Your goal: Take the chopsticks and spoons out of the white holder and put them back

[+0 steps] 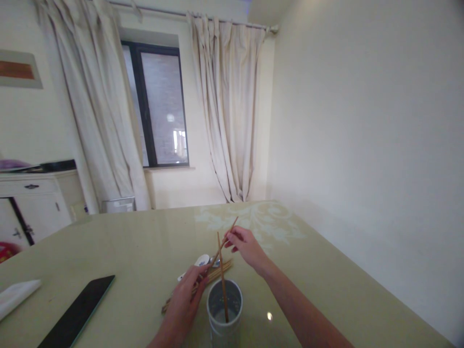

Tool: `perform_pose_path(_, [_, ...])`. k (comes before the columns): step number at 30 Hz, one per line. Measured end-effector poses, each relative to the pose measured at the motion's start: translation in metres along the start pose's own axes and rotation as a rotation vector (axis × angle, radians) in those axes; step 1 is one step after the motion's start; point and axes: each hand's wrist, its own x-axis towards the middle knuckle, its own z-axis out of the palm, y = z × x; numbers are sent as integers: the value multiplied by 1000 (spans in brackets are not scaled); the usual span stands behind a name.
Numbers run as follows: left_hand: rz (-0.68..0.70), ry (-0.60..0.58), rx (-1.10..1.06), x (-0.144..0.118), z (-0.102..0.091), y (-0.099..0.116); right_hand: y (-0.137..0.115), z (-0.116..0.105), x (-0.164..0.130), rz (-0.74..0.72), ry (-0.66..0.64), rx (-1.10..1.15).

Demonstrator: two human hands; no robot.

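My right hand (242,244) pinches a thin wooden chopstick (234,224) near its upper end, above the table. The chopstick slants down to the fingers of my left hand (186,292), which close round its lower end. Under and beside my left hand lies a loose bundle of chopsticks (225,267) on the table. White spoons with blue marks (203,260) lie just behind the bundle, partly covered. A grey cylindrical holder (235,328) stands in front, between my forearms. One single chopstick (223,282) leans upright inside it.
The glossy pale green table (145,241) reaches to the wall on the right. A dark flat slab (78,309) lies at the left, with a white object (18,295) beyond it. A white cabinet (39,203) stands at the far left, near curtains (232,96) and a window.
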Motion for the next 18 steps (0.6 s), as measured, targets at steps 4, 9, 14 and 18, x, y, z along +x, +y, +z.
perform_pose_path(4, [-9, -71, 276, 1, -7, -6, -36, -46, -3, -196, 395, 1])
perform_pose_path(9, [-97, -194, 450, -1, -6, -2, -82, -81, -23, -301, 470, -69])
perform_pose_path(14, [-122, -211, 418, 0, -5, -3, -94, -63, -34, -208, 167, -97])
perform_pose_path(18, [-141, -214, 376, -2, -4, -6, -85, -39, -34, -123, -36, -195])
